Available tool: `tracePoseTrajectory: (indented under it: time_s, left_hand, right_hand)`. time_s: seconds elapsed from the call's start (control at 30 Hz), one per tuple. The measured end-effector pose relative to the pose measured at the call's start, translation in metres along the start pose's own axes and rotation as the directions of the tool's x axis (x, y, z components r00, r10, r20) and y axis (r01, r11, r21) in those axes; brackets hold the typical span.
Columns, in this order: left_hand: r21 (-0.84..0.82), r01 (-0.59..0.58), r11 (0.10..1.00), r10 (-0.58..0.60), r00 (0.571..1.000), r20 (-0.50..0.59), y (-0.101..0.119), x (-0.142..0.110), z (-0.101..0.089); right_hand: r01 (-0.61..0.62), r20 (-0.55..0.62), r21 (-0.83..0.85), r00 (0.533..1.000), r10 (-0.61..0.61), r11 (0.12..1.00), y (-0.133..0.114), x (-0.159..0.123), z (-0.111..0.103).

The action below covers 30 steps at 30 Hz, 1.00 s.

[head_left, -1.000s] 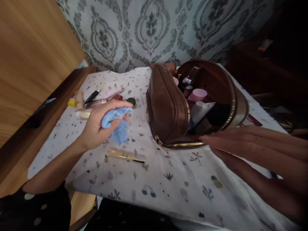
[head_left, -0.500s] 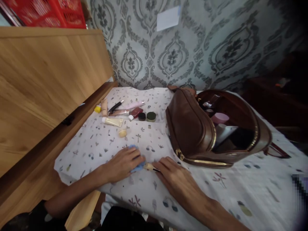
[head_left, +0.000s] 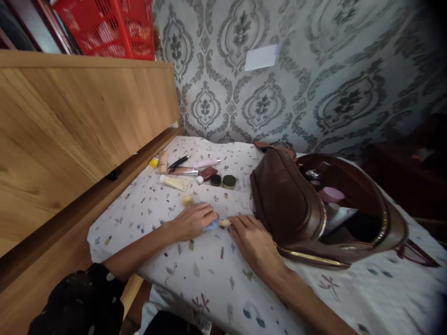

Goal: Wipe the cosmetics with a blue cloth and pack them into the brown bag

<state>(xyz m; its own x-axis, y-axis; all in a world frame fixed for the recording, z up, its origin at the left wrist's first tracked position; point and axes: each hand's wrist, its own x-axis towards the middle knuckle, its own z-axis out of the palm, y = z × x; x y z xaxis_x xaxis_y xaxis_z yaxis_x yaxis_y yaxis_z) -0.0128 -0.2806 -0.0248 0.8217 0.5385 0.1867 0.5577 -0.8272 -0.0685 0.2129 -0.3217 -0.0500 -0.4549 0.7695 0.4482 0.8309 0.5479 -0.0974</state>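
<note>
My left hand (head_left: 193, 220) is closed over a crumpled blue cloth (head_left: 212, 225) and presses it down at the table. The cloth meets a small beige item (head_left: 224, 223), perhaps a tube or bottle, whose kind I cannot make out. Its other end sits under the fingers of my right hand (head_left: 254, 242), which are closed on it. A little round yellowish pot (head_left: 187, 200) lies just beyond my left hand. Behind it are a cream squeeze tube (head_left: 174, 182), a dark red case (head_left: 208, 173) and two dark round jars, one of them green-black (head_left: 229, 181).
An open brown leather bag (head_left: 284, 195) with cosmetics inside stands right of my hands. More tubes and a black pen-like item (head_left: 179, 161) lie at the back left. A wooden panel (head_left: 87, 111) borders the left side, with a red basket (head_left: 108, 28) above it.
The view has shifted, so everything sits lower and further right. Both hands have moved slightly away from the table's front edge, still on the cloth and the beige item.
</note>
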Motion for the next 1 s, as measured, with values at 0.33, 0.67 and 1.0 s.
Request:
tracePoseTrajectory:
  time_s: [0.33,0.67,1.0]
  left_hand:
    - [-0.009,0.472,0.882,-0.457,0.848,-0.271,-0.032,-0.019,0.0]
    - [-0.053,0.592,0.805,-0.593,0.797,-0.116,-0.051,-0.016,0.003]
    - [-0.147,0.478,0.866,-0.499,0.849,-0.175,-0.072,0.001,0.007]
  right_hand:
    - [-0.019,-0.156,0.218,0.986,0.054,0.976,0.004,-0.006,0.016]
    - [-0.026,-0.177,0.286,0.981,0.08,0.958,0.004,-0.005,0.015]
    - [-0.02,-0.179,0.307,0.981,0.078,0.952,0.006,-0.004,0.014]
